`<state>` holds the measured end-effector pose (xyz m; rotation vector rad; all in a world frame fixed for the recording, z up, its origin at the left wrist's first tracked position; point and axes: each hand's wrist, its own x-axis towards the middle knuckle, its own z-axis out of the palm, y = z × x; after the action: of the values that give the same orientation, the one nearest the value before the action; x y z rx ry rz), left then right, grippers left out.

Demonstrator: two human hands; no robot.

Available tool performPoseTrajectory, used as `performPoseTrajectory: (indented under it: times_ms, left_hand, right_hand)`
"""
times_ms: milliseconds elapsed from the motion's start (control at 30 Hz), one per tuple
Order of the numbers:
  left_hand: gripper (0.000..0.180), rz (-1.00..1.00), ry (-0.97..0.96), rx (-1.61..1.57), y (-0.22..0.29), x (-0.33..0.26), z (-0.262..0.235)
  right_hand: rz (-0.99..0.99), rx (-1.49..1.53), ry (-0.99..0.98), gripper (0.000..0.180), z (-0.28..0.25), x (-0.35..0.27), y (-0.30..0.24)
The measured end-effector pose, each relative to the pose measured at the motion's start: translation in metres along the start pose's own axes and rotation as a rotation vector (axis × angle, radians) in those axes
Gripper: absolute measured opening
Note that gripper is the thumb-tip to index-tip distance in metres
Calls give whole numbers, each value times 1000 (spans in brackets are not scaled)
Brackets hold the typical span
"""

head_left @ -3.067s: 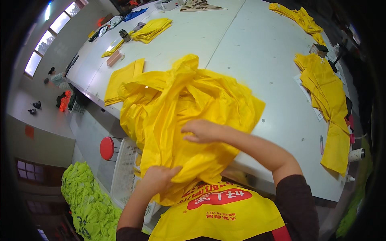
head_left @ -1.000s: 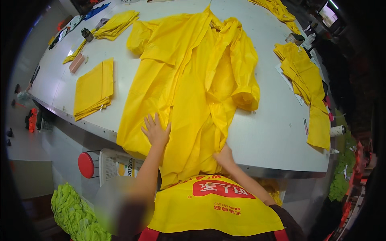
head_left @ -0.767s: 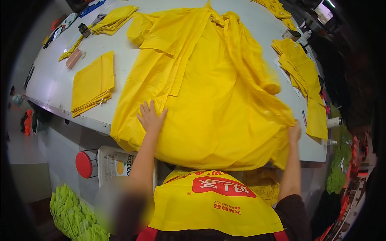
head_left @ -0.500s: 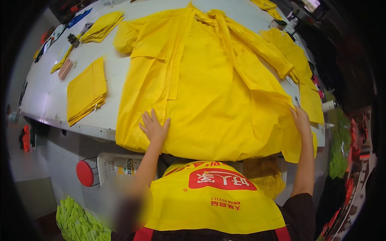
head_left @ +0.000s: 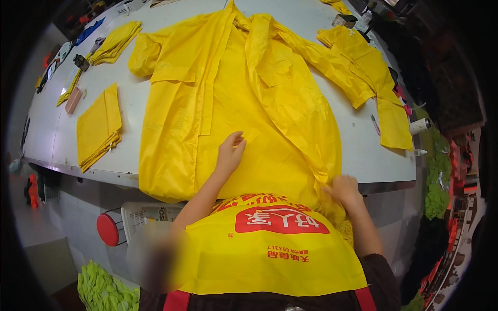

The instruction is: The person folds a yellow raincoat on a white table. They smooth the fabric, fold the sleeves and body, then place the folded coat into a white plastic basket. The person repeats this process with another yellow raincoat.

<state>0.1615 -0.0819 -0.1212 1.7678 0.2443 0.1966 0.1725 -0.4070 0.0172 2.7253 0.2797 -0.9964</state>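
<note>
A large yellow raincoat (head_left: 176, 119) lies spread on the white table, its lower edge hanging over the near side toward my apron. Its front is parted, with a pocket flap on each side and a sleeve reaching out to the right. Over the lower middle of the coat, my left hand (head_left: 231, 151) is raised a little, fingers loosely bent and thumb apart, holding nothing. My right hand (head_left: 342, 189) is closed on the right front panel near the hem, at the table's near edge; its fingertips are partly hidden.
Folded yellow fabric pieces (head_left: 98, 127) lie left, beside a pinkish block (head_left: 73, 100). More yellow pieces (head_left: 391, 98) and a white thread spool (head_left: 419, 126) sit right. Below are a red round stool (head_left: 108, 229), a white basket (head_left: 136, 217) and green fabric (head_left: 106, 287).
My right hand has drawn the right front panel inward to the left and toward me. My left hand has lifted off the left panel and moved right and upward.
</note>
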Motion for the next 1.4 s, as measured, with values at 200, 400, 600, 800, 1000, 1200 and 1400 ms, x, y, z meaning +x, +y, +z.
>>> performPoseTrajectory:
  times_ms: [200, 400, 600, 800, 1000, 1200, 1400]
  left_hand:
    - [39, -341, -102, -349, 13, 50, 56]
    - [52, 534, -281, 899, -2, 38, 49]
    - [50, 218, -300, 501, -4, 52, 51]
    - [41, -468, -81, -478, 61, 105, 69]
    - [31, -542, 24, -791, 54, 142, 58]
    - [28, -585, 202, -561, 47, 143, 39]
    - [26, -481, 191, -565, 76, 148, 20]
  right_hand:
    - [-668, 445, 1089, 30, -2, 77, -86]
    - [-326, 559, 783, 31, 13, 202, -65]
    - [-710, 2236, -506, 37, -48, 189, -20]
    - [-467, 2025, -430, 42, -34, 160, -60]
    - [-468, 1301, 32, 54, -24, 158, -76]
    - [-572, 321, 1246, 55, -35, 93, -127]
    - [-673, 660, 750, 38, -6, 143, -138]
